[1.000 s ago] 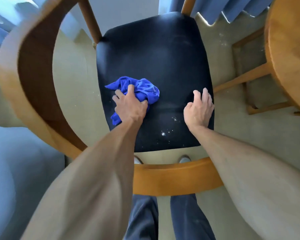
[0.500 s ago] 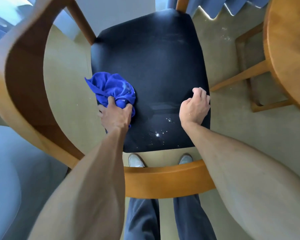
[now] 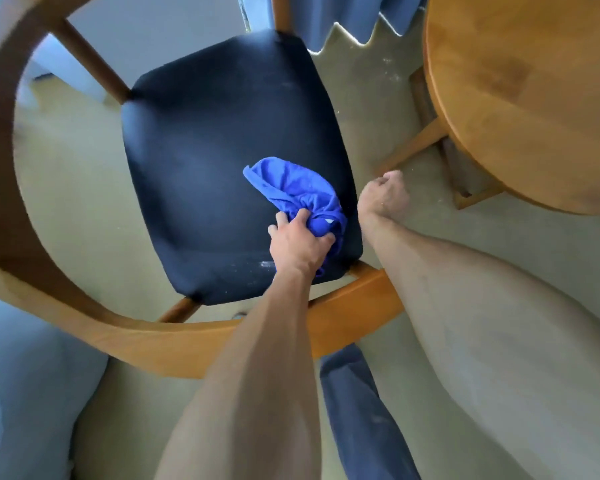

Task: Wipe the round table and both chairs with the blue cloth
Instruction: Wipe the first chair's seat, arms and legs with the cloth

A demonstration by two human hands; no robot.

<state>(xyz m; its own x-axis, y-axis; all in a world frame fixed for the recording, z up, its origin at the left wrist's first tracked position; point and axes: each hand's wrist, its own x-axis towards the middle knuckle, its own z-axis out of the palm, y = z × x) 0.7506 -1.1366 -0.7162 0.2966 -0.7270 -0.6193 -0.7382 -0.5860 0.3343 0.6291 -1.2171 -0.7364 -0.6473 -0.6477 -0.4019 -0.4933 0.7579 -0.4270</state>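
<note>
Two bare forearms, no sleeves, no watch, no rings or bands visible at the wrists. Left hand [image 3: 300, 242] and right hand [image 3: 383, 194] both ungloved, short plain nails where visible. Faint fine hair along the forearms. Dark navy trouser leg [image 3: 359, 407] at 6 o'clock, plain woven fabric with a few soft creases and faint pale smudges. Footwear mostly hidden; only a sliver of something pale, too small to tell.
</note>
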